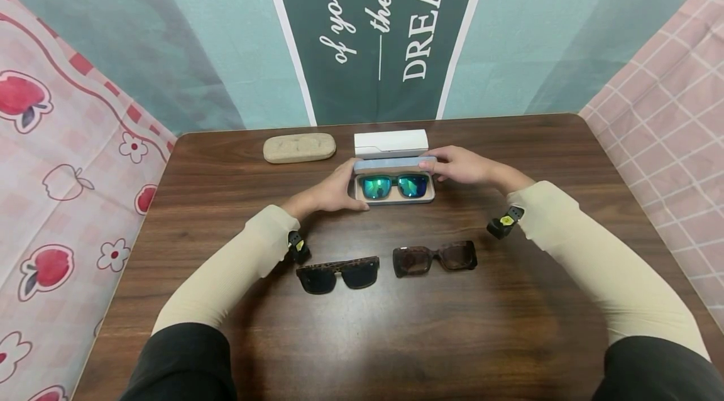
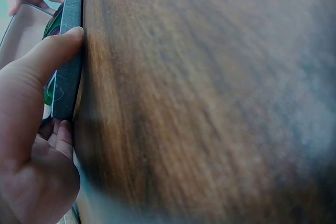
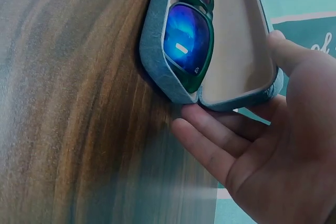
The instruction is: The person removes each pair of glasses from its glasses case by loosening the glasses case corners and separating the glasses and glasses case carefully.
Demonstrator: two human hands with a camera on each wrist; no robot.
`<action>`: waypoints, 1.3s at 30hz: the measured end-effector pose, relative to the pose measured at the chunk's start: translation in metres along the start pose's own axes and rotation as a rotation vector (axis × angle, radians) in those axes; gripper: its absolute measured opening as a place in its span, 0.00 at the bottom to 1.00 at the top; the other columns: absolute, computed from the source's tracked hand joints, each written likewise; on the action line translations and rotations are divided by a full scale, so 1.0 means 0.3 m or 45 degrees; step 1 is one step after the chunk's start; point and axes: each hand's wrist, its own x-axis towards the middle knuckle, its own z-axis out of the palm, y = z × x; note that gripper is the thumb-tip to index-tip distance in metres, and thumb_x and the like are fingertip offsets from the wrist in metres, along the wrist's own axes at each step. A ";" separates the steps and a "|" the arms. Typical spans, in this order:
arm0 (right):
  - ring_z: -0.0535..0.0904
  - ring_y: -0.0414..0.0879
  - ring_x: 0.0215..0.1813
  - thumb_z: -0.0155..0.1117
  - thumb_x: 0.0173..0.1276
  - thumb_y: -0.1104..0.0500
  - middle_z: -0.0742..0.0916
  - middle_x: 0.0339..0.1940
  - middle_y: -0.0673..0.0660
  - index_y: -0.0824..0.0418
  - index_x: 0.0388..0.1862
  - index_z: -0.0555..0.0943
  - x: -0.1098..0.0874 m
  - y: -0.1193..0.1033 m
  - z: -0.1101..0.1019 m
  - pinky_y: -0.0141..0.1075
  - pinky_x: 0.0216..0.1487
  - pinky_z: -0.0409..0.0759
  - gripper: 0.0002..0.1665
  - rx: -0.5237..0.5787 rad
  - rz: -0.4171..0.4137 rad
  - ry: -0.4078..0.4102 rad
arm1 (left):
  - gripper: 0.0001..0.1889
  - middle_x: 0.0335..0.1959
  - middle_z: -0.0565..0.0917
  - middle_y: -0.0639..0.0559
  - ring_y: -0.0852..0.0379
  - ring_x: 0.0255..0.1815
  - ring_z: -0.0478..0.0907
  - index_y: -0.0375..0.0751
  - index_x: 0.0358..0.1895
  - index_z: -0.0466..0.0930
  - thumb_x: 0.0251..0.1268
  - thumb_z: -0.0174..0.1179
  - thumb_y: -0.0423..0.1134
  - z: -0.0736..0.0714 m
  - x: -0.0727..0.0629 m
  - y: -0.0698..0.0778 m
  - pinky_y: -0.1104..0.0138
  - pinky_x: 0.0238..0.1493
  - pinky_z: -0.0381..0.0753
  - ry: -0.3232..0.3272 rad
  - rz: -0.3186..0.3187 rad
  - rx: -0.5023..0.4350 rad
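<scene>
A blue-grey glasses case stands with its lid raised towards the far side of the table. Inside lie green-framed sunglasses with mirrored blue-green lenses, folded. My left hand grips the left end of the case, its thumb along the front wall and other fingers round the end. At the right, my right hand holds the lid, thumb at its rim and some fingers behind it. The pale lining of the lid shows in the right wrist view.
Nearer me on the wooden table lie dark sunglasses and brown tortoiseshell sunglasses. Right behind the open case sits a white case, with a beige case to its left. A printed cloth hangs beyond the table.
</scene>
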 end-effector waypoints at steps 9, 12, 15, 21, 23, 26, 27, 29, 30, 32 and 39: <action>0.80 0.55 0.46 0.51 0.81 0.41 0.84 0.51 0.64 0.68 0.71 0.72 -0.009 -0.004 0.009 0.52 0.51 0.79 0.36 -0.118 -0.028 0.087 | 0.52 0.70 0.64 0.37 0.44 0.73 0.60 0.33 0.75 0.52 0.53 0.79 0.39 0.000 0.000 -0.002 0.56 0.76 0.58 -0.003 0.010 -0.008; 0.80 0.58 0.53 0.53 0.81 0.44 0.84 0.55 0.66 0.69 0.71 0.73 -0.014 -0.001 0.012 0.54 0.57 0.77 0.34 -0.152 -0.073 0.141 | 0.52 0.70 0.64 0.38 0.44 0.73 0.60 0.33 0.75 0.52 0.53 0.79 0.39 0.001 0.001 -0.002 0.56 0.76 0.57 -0.004 0.008 -0.007; 0.78 0.59 0.62 0.58 0.79 0.47 0.83 0.61 0.67 0.68 0.68 0.75 -0.026 -0.002 0.015 0.57 0.64 0.74 0.31 -0.190 -0.139 0.210 | 0.52 0.70 0.64 0.37 0.44 0.73 0.61 0.33 0.75 0.52 0.52 0.79 0.39 0.001 0.003 -0.003 0.56 0.76 0.57 0.000 0.015 -0.006; 0.80 0.54 0.52 0.67 0.74 0.53 0.85 0.55 0.63 0.65 0.62 0.82 -0.057 -0.019 0.014 0.53 0.55 0.80 0.23 -0.267 -0.268 0.368 | 0.52 0.70 0.65 0.37 0.44 0.73 0.61 0.33 0.75 0.52 0.52 0.79 0.39 0.001 0.003 0.001 0.55 0.76 0.57 0.006 0.010 -0.012; 0.81 0.52 0.49 0.70 0.71 0.55 0.86 0.52 0.60 0.64 0.59 0.83 -0.065 -0.023 0.013 0.50 0.51 0.82 0.21 -0.287 -0.317 0.420 | 0.52 0.70 0.65 0.37 0.44 0.73 0.61 0.32 0.75 0.52 0.52 0.79 0.39 0.000 0.002 0.003 0.55 0.76 0.57 0.008 0.005 -0.012; 0.83 0.49 0.45 0.72 0.69 0.58 0.87 0.48 0.58 0.63 0.55 0.86 -0.078 -0.029 0.014 0.46 0.45 0.84 0.18 -0.320 -0.394 0.492 | 0.53 0.70 0.65 0.37 0.43 0.73 0.60 0.32 0.75 0.52 0.51 0.80 0.39 -0.001 0.001 0.006 0.55 0.77 0.56 0.010 0.005 -0.014; 0.83 0.47 0.44 0.73 0.68 0.59 0.87 0.47 0.56 0.62 0.54 0.86 -0.081 -0.030 0.015 0.45 0.44 0.84 0.17 -0.331 -0.417 0.516 | 0.53 0.70 0.65 0.37 0.43 0.73 0.60 0.32 0.75 0.52 0.51 0.80 0.39 -0.002 0.000 0.007 0.54 0.77 0.57 0.010 0.006 -0.015; 0.83 0.46 0.42 0.73 0.68 0.60 0.87 0.45 0.55 0.62 0.51 0.87 -0.089 -0.037 0.019 0.42 0.41 0.84 0.14 -0.356 -0.458 0.556 | 0.53 0.70 0.65 0.37 0.43 0.73 0.61 0.32 0.75 0.52 0.51 0.80 0.39 -0.002 0.000 0.007 0.54 0.77 0.57 0.009 0.008 -0.017; 0.82 0.45 0.41 0.73 0.67 0.60 0.87 0.43 0.54 0.62 0.50 0.87 -0.094 -0.042 0.022 0.41 0.39 0.83 0.13 -0.369 -0.474 0.573 | 0.53 0.70 0.65 0.37 0.43 0.73 0.61 0.32 0.75 0.52 0.51 0.80 0.39 -0.002 -0.001 0.008 0.54 0.77 0.57 0.008 0.010 -0.016; 0.82 0.44 0.39 0.73 0.67 0.61 0.87 0.41 0.53 0.61 0.48 0.88 -0.102 -0.053 0.028 0.41 0.38 0.83 0.11 -0.387 -0.505 0.601 | 0.53 0.70 0.65 0.37 0.43 0.73 0.61 0.32 0.75 0.52 0.52 0.79 0.39 -0.003 -0.001 0.008 0.54 0.77 0.57 0.006 0.009 -0.014; 0.79 0.42 0.35 0.76 0.64 0.62 0.88 0.39 0.53 0.61 0.46 0.89 -0.114 -0.096 0.059 0.39 0.36 0.82 0.12 -0.463 -0.567 0.609 | 0.53 0.70 0.65 0.37 0.43 0.73 0.60 0.32 0.75 0.53 0.51 0.80 0.39 -0.004 0.000 0.007 0.55 0.77 0.56 0.007 0.013 0.004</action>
